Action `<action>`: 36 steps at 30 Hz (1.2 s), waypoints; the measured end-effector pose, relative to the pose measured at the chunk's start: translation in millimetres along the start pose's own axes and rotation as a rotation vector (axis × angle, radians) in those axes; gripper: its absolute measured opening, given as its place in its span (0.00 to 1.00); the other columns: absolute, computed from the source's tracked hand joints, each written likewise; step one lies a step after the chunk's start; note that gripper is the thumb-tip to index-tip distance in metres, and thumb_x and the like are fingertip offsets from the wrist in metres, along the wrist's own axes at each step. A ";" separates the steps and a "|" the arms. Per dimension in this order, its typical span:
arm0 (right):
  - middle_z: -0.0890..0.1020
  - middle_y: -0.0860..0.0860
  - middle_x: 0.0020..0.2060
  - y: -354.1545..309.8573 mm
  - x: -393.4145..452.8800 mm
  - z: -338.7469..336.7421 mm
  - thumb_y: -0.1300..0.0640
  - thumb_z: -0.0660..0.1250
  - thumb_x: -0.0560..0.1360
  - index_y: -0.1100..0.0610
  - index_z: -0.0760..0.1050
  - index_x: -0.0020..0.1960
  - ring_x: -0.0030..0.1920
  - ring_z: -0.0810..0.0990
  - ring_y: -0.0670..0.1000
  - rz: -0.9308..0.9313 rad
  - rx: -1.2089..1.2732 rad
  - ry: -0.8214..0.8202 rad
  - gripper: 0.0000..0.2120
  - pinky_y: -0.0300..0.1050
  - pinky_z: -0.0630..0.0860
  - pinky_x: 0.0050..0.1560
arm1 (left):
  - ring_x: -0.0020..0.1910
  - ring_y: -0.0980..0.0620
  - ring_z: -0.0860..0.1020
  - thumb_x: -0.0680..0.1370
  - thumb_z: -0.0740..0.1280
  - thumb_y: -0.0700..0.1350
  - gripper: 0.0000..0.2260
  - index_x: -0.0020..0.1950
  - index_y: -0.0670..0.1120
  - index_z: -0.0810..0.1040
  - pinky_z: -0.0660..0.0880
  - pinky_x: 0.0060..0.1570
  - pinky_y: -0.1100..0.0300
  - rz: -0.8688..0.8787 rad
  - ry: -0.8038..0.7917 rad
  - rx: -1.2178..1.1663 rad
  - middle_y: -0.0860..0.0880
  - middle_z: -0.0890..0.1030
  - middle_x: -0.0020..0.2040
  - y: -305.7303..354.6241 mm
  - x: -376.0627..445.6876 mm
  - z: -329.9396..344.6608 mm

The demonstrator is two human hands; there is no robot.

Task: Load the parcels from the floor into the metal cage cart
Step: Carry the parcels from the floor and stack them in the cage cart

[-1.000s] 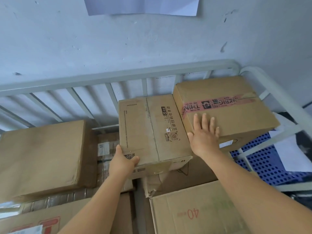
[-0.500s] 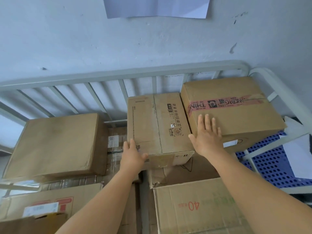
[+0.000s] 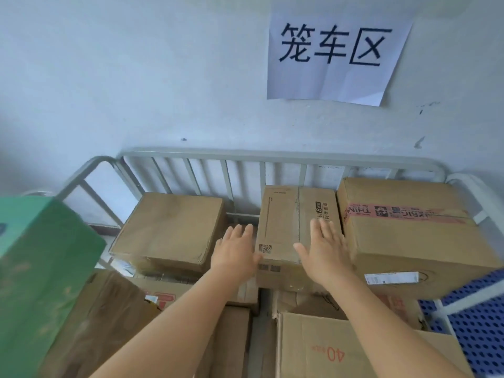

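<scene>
- Since a second ago the left hand (image 3: 236, 255) has let go of the middle parcel's (image 3: 296, 222) near left corner and now lies with fingers straight beside its left edge; the view has tipped upward, bringing the wall sign (image 3: 336, 54) into full sight.
- The metal cage cart (image 3: 272, 155) stands against the wall and is stacked with cardboard parcels.
- The middle parcel sits at the cart's far rail, on top of lower boxes, touching the taped parcel (image 3: 409, 236) in the far right corner.
- A plain parcel (image 3: 169, 227) lies toward the far left corner, apart from the middle one.
- A box marked "40" (image 3: 354, 347) fills the near right part of the cart.
- A green box (image 3: 41, 268) rises at the near left edge.
- The right hand (image 3: 324, 252) is spread flat, fingers straight, resting on the middle parcel's top near its right edge; it grips nothing.
- The left hand holds nothing either; whether it touches the parcel's side cannot be told.
- The sign reads "笼车区".
- The taped parcel's pink tape shows "THIN" upside down; the middle parcel carries a QR code (image 3: 265, 248) and an "8".
</scene>
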State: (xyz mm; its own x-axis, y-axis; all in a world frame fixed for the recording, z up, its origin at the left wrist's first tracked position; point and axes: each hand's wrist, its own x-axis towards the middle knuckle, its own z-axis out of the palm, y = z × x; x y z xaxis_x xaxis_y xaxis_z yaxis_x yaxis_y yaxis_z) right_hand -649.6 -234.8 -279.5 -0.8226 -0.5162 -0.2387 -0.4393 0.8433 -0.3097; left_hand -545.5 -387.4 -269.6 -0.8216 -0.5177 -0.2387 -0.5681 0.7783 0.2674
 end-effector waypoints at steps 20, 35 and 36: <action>0.54 0.52 0.79 -296.3 -149.3 -35.4 0.41 0.54 0.81 0.58 0.48 0.80 0.78 0.52 0.52 -0.507 0.293 0.067 0.34 0.48 0.51 0.76 | 0.73 0.45 0.61 0.78 0.60 0.57 0.28 0.74 0.44 0.62 0.59 0.70 0.50 -0.273 0.436 0.115 0.45 0.66 0.72 -207.1 -207.8 -211.8; 0.57 0.52 0.78 -398.8 -194.7 36.5 0.39 0.54 0.80 0.58 0.40 0.80 0.75 0.62 0.55 -0.323 0.456 -0.147 0.39 0.54 0.60 0.73 | 0.57 0.48 0.76 0.70 0.66 0.66 0.34 0.70 0.48 0.69 0.76 0.53 0.54 -0.372 0.246 -0.118 0.47 0.77 0.61 -341.2 -243.2 -219.0; 0.57 0.52 0.78 -398.5 -191.1 34.8 0.39 0.55 0.81 0.58 0.41 0.80 0.75 0.62 0.55 -0.329 0.475 -0.138 0.38 0.53 0.60 0.73 | 0.55 0.48 0.76 0.71 0.67 0.65 0.33 0.69 0.47 0.69 0.76 0.52 0.54 -0.363 0.249 -0.124 0.47 0.78 0.59 -340.8 -240.4 -221.1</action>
State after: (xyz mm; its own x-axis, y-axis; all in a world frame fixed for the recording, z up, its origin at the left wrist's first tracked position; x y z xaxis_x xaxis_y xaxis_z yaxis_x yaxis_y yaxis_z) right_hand -304.8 -477.4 -142.5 -0.6020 -0.7805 -0.1682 -0.4272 0.4928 -0.7580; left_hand -164.9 -606.7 -96.9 -0.5455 -0.8309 -0.1097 -0.8105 0.4897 0.3214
